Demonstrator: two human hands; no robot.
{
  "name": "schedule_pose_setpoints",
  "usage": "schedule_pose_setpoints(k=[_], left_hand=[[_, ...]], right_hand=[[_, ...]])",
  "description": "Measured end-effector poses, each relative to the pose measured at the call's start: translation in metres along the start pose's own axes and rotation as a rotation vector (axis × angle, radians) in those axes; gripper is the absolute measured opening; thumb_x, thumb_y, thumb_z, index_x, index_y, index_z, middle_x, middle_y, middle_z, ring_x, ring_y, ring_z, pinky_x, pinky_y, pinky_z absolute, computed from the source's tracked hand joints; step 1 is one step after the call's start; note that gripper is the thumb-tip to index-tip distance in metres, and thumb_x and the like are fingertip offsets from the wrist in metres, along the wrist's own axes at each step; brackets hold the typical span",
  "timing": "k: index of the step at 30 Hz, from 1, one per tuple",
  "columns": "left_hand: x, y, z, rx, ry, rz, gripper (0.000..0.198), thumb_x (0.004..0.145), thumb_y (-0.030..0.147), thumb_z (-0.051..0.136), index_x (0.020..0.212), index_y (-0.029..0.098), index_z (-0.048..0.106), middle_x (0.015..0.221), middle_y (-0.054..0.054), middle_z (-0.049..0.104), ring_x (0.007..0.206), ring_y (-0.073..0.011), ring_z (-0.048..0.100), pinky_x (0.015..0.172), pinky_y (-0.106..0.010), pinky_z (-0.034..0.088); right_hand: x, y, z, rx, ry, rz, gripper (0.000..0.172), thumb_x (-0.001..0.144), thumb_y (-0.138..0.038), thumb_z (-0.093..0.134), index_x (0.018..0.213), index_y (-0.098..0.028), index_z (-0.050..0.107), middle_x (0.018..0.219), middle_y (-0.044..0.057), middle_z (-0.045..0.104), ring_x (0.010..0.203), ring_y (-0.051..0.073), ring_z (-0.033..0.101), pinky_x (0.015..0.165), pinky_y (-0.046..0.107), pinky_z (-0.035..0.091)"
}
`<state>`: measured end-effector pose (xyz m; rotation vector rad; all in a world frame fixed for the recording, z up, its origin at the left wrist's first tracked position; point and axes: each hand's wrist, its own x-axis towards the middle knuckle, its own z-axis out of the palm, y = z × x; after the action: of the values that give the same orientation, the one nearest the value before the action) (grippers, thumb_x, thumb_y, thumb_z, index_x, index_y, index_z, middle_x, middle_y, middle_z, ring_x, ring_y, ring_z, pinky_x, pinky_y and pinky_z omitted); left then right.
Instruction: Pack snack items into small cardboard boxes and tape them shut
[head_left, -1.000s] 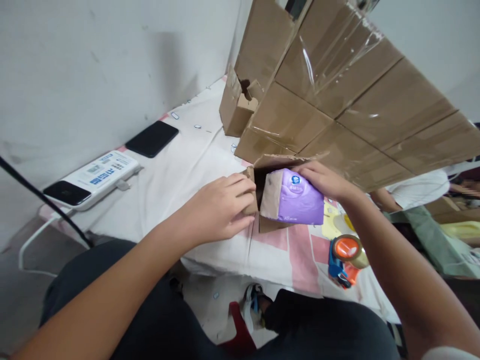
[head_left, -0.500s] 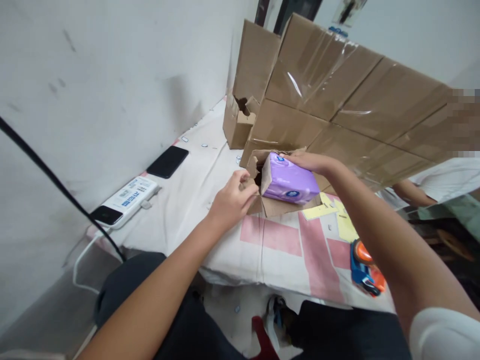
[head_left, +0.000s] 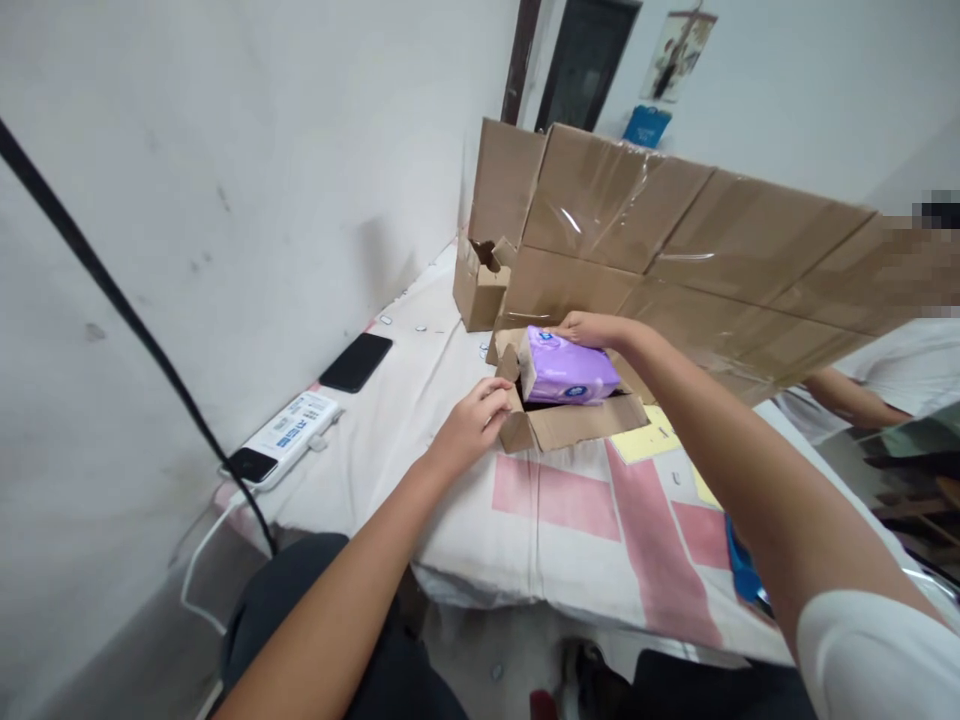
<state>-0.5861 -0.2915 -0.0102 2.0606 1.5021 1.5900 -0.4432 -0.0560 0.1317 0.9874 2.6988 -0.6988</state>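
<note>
A small open cardboard box (head_left: 570,425) lies on the cloth-covered table, its flaps spread. A purple tissue pack (head_left: 566,367) sits half inside the box opening. My right hand (head_left: 592,328) grips the far top edge of the pack, fingers curled over it. My left hand (head_left: 474,425) is closed on the box's left flap, holding it at the near left corner. Both forearms reach in from the bottom of the view.
A wall of taped cardboard boxes (head_left: 675,250) stands behind the small box. A black phone (head_left: 355,362) and a white power bank (head_left: 281,435) with a cable lie at the left by the wall. Another person's arm (head_left: 847,395) shows at the right.
The purple pack has sunk lower into the box and lies flatter. The view has tilted up and pulled back; the orange tape dispenser is now hidden behind my right arm.
</note>
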Motion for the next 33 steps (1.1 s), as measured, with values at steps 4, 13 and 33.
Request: schedule_pose_setpoints(k=[4, 13, 33], left_hand=[[0.001, -0.001, -0.002, 0.010, -0.010, 0.007, 0.014, 0.094, 0.013, 0.047, 0.088, 0.020, 0.058, 0.125, -0.011, 0.061, 0.113, -0.0198, 0.062, 0.097, -0.035, 0.051], [0.002, -0.004, -0.005, 0.025, -0.005, 0.029, 0.014, 0.095, 0.015, 0.046, 0.091, 0.021, 0.058, 0.122, -0.012, 0.065, 0.117, -0.0205, 0.062, 0.098, -0.038, 0.051], [0.007, -0.007, -0.003, -0.141, -0.106, -0.086, 0.004, 0.096, 0.022, 0.049, 0.096, 0.020, 0.053, 0.125, -0.012, 0.056, 0.118, -0.0210, 0.057, 0.093, -0.038, 0.054]], right_hand=[[0.003, -0.002, 0.003, -0.031, 0.093, -0.083, 0.075, 0.067, -0.090, 0.052, 0.052, -0.017, 0.050, 0.051, -0.002, 0.039, 0.052, 0.010, 0.035, 0.050, 0.026, 0.029], [0.010, 0.006, 0.016, -0.260, 0.269, -0.099, 0.070, 0.079, -0.081, 0.054, 0.058, -0.015, 0.066, 0.057, 0.004, 0.058, 0.060, 0.016, 0.050, 0.058, 0.029, 0.032], [-0.104, 0.072, 0.098, 0.283, 0.485, 0.071, 0.069, 0.084, -0.043, 0.062, 0.148, -0.024, 0.046, 0.155, 0.008, 0.046, 0.140, 0.031, 0.045, 0.117, 0.044, 0.035]])
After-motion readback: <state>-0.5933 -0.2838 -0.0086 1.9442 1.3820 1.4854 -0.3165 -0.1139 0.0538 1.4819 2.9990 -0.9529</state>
